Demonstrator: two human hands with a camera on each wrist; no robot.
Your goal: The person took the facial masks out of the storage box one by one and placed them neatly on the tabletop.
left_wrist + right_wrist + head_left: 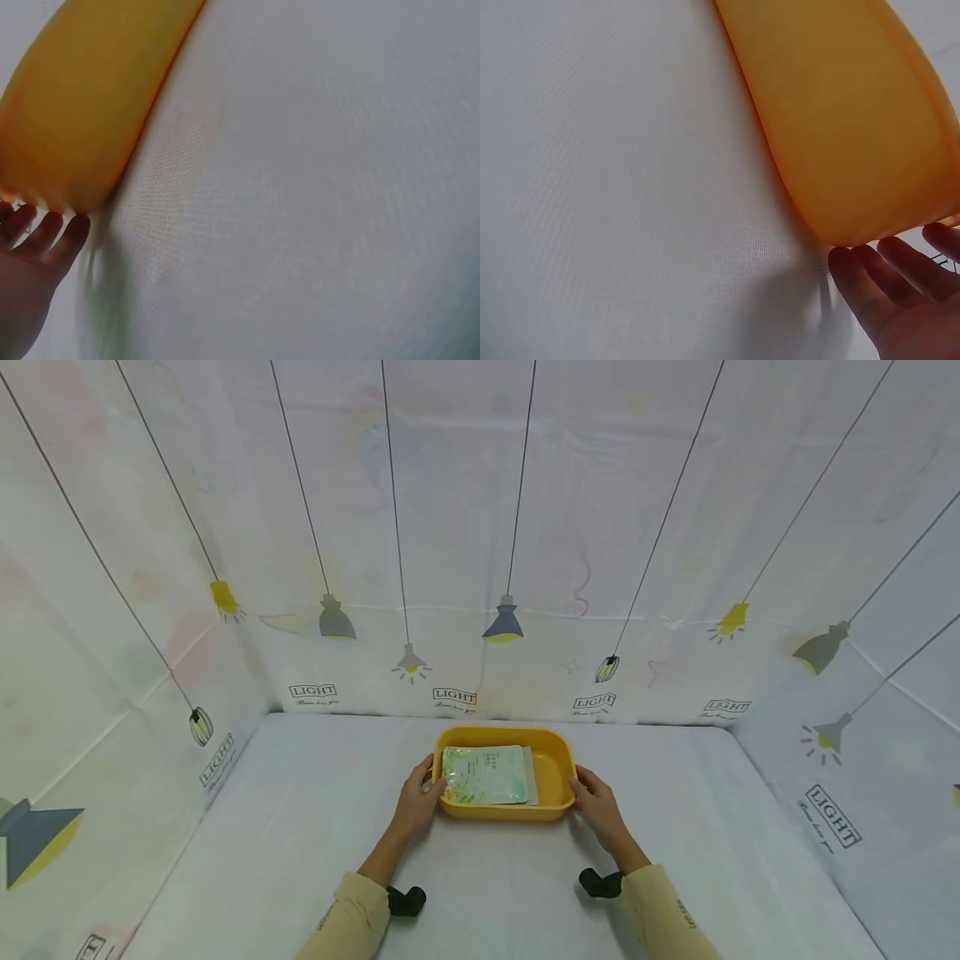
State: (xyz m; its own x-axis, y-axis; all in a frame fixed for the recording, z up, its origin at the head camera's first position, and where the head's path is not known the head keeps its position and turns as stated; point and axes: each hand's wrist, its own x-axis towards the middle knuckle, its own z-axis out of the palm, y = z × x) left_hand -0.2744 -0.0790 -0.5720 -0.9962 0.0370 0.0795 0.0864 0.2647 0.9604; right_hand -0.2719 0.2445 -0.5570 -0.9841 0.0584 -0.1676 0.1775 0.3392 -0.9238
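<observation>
A shallow yellow plastic tray (551, 772) with rounded corners sits on the white tabletop in the head view. Inside it, toward the left, lie flat pale-green printed packets (486, 774), one partly covering another. My left hand (416, 795) holds the tray's left end, thumb at the rim. At the opposite end, my right hand (597, 802) grips it the same way. In the left wrist view, fingertips (77, 225) meet the tray's end wall (90, 97). The right wrist view likewise has fingertips (841, 259) against the yellow wall (847, 127).
White cloth (495, 893) covers the table. Behind and at both sides hang white curtains (465, 527) printed with lamps and lettering. Black wrist mounts (407, 902) stick out at the cuffs of the beige sleeves (348, 918).
</observation>
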